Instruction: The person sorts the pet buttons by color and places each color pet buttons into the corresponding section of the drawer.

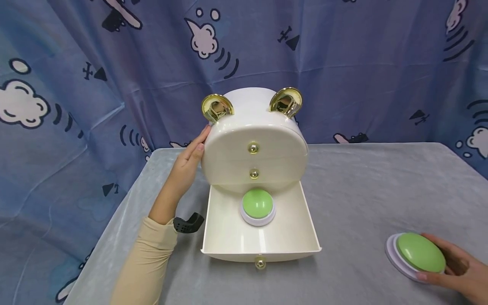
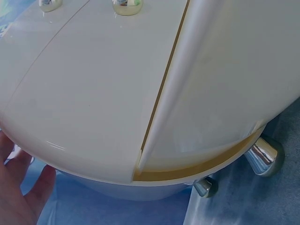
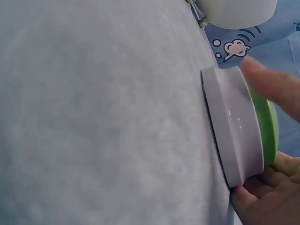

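A white rounded drawer box (image 1: pixel 253 135) with two gold ears stands mid-table, its bottom drawer (image 1: pixel 225 233) pulled out. Inside that drawer sits a push button (image 1: pixel 258 203) with a green dome and white base. My left hand (image 1: pixel 187 165) rests against the box's upper left side with fingers extended; the left wrist view shows its fingertips at the box's edge. Far to the right, my right hand (image 1: pixel 463 271) grips a second green-domed push button (image 1: pixel 419 253). Thumb and fingers lie on opposite sides of it, and its white base (image 3: pixel 234 126) is close against the table in the right wrist view.
Grey cloth covers the table (image 1: pixel 354 203). A blue patterned curtain (image 1: pixel 343 84) hangs behind it and along the left. Two upper drawers with gold knobs (image 1: pixel 253 148) are closed. A black strap (image 1: pixel 188 223) sits at my left wrist beside the drawer.
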`<move>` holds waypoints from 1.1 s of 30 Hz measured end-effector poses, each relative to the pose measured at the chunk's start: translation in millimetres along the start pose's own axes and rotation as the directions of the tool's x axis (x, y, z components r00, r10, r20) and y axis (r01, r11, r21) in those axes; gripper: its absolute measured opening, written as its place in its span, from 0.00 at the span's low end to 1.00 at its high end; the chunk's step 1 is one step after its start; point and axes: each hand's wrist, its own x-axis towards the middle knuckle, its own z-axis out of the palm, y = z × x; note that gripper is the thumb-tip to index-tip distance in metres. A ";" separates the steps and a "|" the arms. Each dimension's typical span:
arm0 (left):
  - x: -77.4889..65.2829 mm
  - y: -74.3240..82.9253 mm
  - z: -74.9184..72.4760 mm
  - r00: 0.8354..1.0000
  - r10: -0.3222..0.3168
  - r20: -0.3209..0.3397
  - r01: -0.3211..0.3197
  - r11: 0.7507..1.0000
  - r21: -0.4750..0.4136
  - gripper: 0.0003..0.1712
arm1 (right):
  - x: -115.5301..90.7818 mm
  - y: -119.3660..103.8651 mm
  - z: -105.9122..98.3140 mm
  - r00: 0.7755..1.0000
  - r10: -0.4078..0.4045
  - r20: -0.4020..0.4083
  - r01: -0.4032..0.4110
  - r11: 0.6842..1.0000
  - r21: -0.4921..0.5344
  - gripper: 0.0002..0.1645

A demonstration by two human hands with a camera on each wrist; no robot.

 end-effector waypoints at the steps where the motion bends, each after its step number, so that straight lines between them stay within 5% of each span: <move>1: 0.0 -0.1 -0.1 1.000 0.001 0.000 -0.001 1.000 0.000 0.27 | 2.3 3.1 -0.2 1.000 -0.001 -0.011 0.000 1.000 -0.011 0.76; 10: 0.3 0.9 -1.1 1.000 0.004 0.002 -0.004 1.000 0.005 0.27 | -9.9 -35.5 12.0 0.986 0.034 -0.164 -0.058 0.988 -0.145 0.79; 16: -0.3 0.4 -1.3 1.000 -0.012 -0.001 0.012 1.000 0.006 0.27 | -30.8 -99.9 24.5 0.982 -0.103 -0.160 0.067 0.975 -0.214 0.74; 20: -0.4 1.8 -0.8 1.000 -0.009 -0.009 0.009 1.000 0.016 0.27 | -42.1 -135.5 38.2 0.960 -0.238 -0.150 0.202 0.954 -0.222 0.69; 24: -0.4 2.9 -0.9 1.000 -0.006 -0.015 0.006 1.000 0.019 0.27 | -47.9 -163.0 51.7 0.915 -0.384 -0.122 0.347 0.905 -0.246 0.61; 33: -0.3 1.4 -1.0 1.000 -0.011 0.002 0.011 1.000 0.014 0.27 | -50.8 -200.7 88.9 0.757 -0.653 -0.010 0.637 0.742 -0.210 0.50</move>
